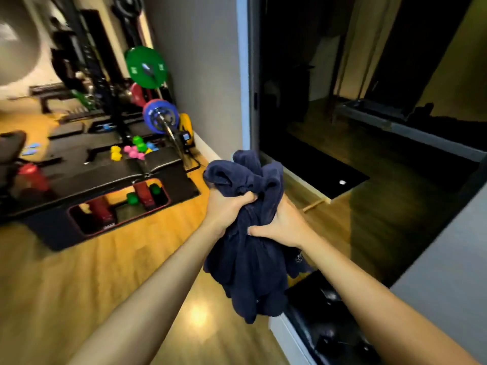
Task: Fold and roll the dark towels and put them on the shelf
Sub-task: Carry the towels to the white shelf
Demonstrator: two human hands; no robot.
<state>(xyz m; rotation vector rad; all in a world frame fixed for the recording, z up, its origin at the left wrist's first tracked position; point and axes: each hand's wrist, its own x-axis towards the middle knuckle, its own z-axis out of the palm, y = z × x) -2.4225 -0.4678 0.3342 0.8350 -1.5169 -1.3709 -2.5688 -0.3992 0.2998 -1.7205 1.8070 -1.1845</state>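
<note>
A: From the head camera, where does the towel sit?

B: The dark towel [246, 233] is bunched in mid-air a little below centre, held out in front of the person. The left hand [229, 209] has its fingers curled tight round the upper gather, and the right hand [279, 227] grips the cloth just beside it at about 4 o'clock from the left, thumb pinching a fold. Both are clamped on the same bundle, almost touching.

A: So what does the step want?

B: I judge it is not yet folded at all (just a crumpled wad with a loose tail hanging toward 6 o'clock). Best to find two corners, draw the hands apart and shake it flat before any folding or rolling.

A: And round about?

B: At 9 to 10 o'clock lies a black bench [100, 175] with small coloured dumbbells [131, 151] on it, and behind them, toward 11 o'clock, a rack with a green weight plate [146, 67]. Wooden floor [79, 272] below. At 1 to 3 o'clock is a dark doorway [342, 88]; I cannot make out a shelf.

A: Anything in the way?

B: A grey ledge [453, 272] at 4 o'clock stands close to the right forearm, so spreading wide may clip it
</note>
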